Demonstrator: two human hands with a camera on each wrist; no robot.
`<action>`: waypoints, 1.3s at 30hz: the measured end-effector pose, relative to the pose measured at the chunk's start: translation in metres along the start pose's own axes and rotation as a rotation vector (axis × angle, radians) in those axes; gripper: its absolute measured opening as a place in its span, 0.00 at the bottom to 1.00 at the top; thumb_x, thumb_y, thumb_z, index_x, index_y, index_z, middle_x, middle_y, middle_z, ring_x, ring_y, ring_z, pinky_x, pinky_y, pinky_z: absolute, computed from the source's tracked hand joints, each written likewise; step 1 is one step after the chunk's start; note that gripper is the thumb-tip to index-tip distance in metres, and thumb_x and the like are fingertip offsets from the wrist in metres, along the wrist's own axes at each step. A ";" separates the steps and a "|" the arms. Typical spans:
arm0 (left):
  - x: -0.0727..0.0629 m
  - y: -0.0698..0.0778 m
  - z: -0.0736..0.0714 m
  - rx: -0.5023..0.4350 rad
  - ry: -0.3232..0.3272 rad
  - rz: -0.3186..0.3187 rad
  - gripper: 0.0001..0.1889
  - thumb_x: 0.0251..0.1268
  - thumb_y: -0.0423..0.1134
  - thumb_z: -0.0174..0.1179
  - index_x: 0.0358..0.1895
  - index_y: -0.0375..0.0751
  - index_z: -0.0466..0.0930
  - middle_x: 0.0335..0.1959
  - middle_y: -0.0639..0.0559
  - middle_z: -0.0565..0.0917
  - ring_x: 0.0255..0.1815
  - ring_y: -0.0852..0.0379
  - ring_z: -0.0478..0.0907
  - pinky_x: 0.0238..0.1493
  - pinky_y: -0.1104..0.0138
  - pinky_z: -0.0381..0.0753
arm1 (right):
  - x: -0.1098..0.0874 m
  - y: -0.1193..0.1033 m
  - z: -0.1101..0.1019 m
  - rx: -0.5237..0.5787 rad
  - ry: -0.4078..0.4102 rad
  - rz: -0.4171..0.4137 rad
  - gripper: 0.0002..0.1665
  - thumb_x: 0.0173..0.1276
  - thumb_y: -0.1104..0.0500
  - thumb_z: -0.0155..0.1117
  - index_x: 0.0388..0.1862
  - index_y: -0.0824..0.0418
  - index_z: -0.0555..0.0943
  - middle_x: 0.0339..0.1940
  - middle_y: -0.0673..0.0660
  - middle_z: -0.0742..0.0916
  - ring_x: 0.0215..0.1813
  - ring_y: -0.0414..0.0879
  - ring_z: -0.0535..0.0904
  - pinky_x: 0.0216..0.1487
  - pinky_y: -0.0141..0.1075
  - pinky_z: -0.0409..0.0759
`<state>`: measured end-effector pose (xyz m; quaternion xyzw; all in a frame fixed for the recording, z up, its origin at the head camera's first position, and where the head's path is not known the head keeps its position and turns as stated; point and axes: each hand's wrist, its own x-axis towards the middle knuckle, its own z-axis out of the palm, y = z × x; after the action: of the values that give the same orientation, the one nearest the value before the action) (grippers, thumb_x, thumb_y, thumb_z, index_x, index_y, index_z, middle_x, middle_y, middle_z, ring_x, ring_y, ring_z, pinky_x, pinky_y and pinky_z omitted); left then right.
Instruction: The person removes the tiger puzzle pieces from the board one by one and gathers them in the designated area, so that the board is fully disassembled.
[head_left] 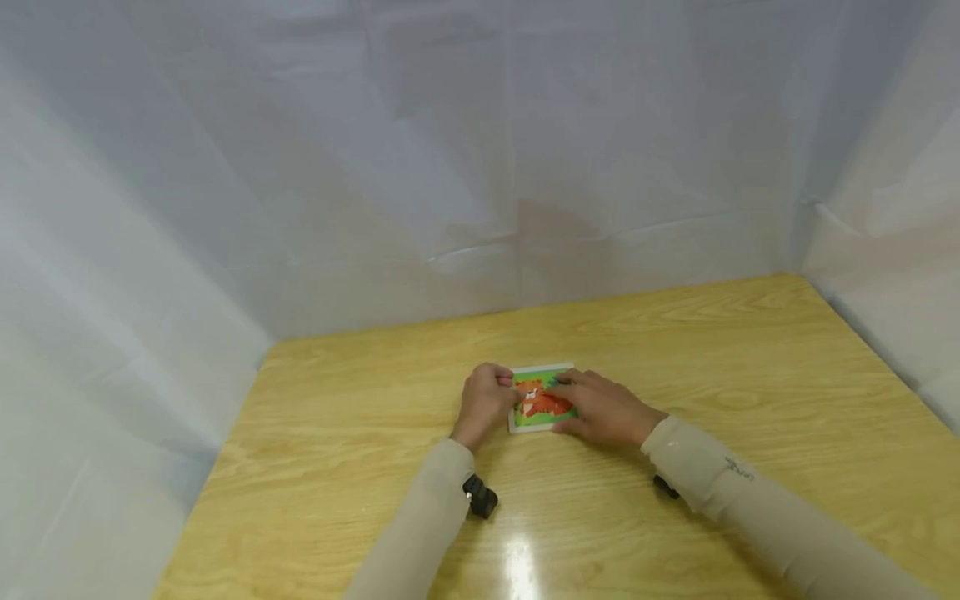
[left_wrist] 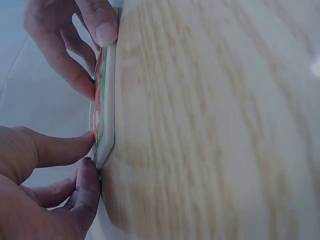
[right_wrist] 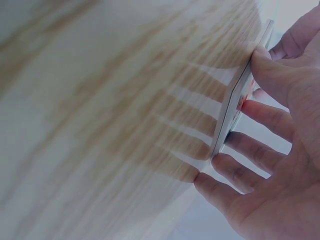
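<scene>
A small flat picture board with a white border and an orange animal on green lies on the wooden table. My left hand pinches its left edge; the thumb touches the picture and curled fingers meet the corner. From the right side, my right hand grips the board. Its thumb presses the near edge, the index finger touches the picture, and other fingers reach round the right end. In both wrist views the board appears edge-on, close against the table. Fingers cover parts of the picture.
The wooden table extends on all sides of the board. Pale sheeting hangs behind the table and along its left and right sides. Small black devices sit at both wrists. A bright reflection shows on the near tabletop.
</scene>
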<state>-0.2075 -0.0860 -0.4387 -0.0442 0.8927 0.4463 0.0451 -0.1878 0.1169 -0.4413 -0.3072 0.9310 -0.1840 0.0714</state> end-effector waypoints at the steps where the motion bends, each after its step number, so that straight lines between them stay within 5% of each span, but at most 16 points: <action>1: -0.001 -0.001 -0.001 0.000 0.003 -0.002 0.15 0.58 0.30 0.73 0.48 0.31 0.84 0.39 0.46 0.84 0.42 0.51 0.80 0.45 0.60 0.82 | 0.000 -0.001 0.000 0.002 -0.001 -0.002 0.36 0.71 0.45 0.68 0.71 0.62 0.75 0.70 0.66 0.74 0.69 0.64 0.72 0.63 0.56 0.74; 9: -0.007 0.000 0.001 0.009 0.006 0.020 0.18 0.58 0.28 0.72 0.53 0.28 0.84 0.37 0.46 0.85 0.38 0.54 0.81 0.40 0.63 0.82 | 0.000 -0.002 0.000 -0.006 -0.001 -0.018 0.36 0.71 0.45 0.68 0.71 0.63 0.75 0.70 0.66 0.75 0.68 0.63 0.72 0.63 0.56 0.74; 21: -0.002 -0.001 0.001 -0.233 -0.046 -0.084 0.19 0.61 0.23 0.67 0.55 0.25 0.79 0.42 0.42 0.83 0.43 0.53 0.80 0.42 0.66 0.82 | -0.001 -0.001 0.000 0.000 0.005 -0.023 0.36 0.71 0.46 0.69 0.70 0.64 0.75 0.70 0.67 0.75 0.69 0.64 0.71 0.65 0.56 0.73; 39: -0.002 0.000 -0.004 -0.327 -0.125 -0.111 0.17 0.62 0.20 0.60 0.55 0.25 0.80 0.47 0.39 0.82 0.44 0.54 0.76 0.40 0.69 0.78 | 0.001 -0.003 -0.001 -0.019 -0.004 -0.009 0.36 0.71 0.46 0.68 0.70 0.64 0.75 0.69 0.67 0.75 0.67 0.63 0.73 0.64 0.55 0.74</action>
<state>-0.2054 -0.0893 -0.4358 -0.0722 0.7999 0.5842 0.1170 -0.1870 0.1144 -0.4391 -0.3126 0.9310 -0.1751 0.0695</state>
